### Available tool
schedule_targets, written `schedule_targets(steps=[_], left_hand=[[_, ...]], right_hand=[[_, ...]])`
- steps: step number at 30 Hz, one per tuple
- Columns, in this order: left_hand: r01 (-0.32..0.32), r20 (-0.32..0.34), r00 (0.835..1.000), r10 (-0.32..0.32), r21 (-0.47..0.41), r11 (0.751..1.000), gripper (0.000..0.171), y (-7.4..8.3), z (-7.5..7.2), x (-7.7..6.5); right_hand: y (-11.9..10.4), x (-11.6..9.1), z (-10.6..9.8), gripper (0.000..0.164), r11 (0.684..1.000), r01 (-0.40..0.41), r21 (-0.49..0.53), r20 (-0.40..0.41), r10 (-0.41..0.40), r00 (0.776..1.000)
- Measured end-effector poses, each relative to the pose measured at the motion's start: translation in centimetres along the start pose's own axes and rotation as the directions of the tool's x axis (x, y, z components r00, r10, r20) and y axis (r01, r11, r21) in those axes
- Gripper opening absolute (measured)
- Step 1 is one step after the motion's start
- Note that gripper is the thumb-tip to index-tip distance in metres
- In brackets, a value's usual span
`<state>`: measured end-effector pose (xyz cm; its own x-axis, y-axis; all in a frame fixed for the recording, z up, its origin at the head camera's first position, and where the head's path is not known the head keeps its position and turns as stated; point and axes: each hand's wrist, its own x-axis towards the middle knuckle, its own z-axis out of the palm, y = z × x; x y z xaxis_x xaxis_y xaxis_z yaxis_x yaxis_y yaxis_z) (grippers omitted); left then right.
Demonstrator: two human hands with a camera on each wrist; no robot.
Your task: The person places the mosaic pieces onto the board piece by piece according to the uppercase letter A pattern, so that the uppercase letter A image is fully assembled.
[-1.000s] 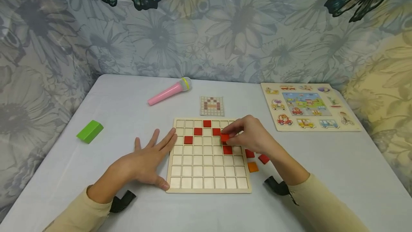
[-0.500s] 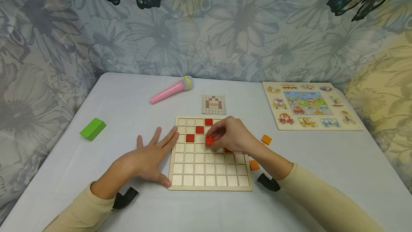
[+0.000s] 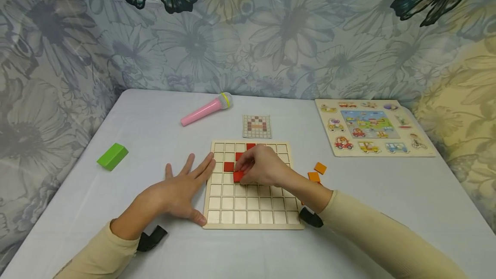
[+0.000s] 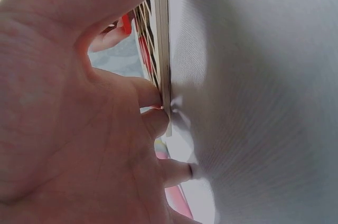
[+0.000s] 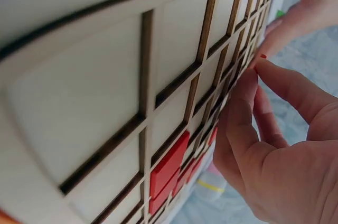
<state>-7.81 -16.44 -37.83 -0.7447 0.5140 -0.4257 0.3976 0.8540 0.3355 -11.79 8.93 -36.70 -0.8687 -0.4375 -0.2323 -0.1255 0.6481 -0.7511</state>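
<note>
A wooden grid board (image 3: 253, 217) lies flat on the table, with red tiles (image 3: 228, 167) seated in some upper squares. My left hand (image 3: 176, 193) rests with fingers spread along the board's left edge, the thumb near its lower left corner. Between thumb and fingertips my right hand (image 3: 265, 167) pinches a red square tile (image 3: 238, 177), low over the square diagonally below a seated one. That hand covers several squares at the right. From the right wrist view, two red tiles (image 5: 168, 166) sit side by side in their squares, and a sliver of the pinched tile (image 5: 263, 56) shows.
Orange tiles (image 3: 320, 168) lie right of the board, partly behind my right forearm. Beyond the board is a small pattern card (image 3: 257, 126), with a pink toy microphone (image 3: 203, 111) to its left. A green block (image 3: 112, 156) sits far left, a picture puzzle (image 3: 381, 147) back right.
My right hand has travelled left across the board, carrying the red tile from the right-hand columns to the left part of the grid. My left hand stays at the board's edge.
</note>
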Motion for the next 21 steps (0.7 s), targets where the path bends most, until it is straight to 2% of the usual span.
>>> schedule_targets(steps=[21], left_hand=[[-0.007, 0.003, 1.0, 0.007, 0.007, 1.0, 0.142, 0.1, 0.0, -0.1]], right_hand=[[-2.1, 1.3, 1.4, 0.024, 0.993, 0.001, -0.117, 0.004, -0.001, 1.0]])
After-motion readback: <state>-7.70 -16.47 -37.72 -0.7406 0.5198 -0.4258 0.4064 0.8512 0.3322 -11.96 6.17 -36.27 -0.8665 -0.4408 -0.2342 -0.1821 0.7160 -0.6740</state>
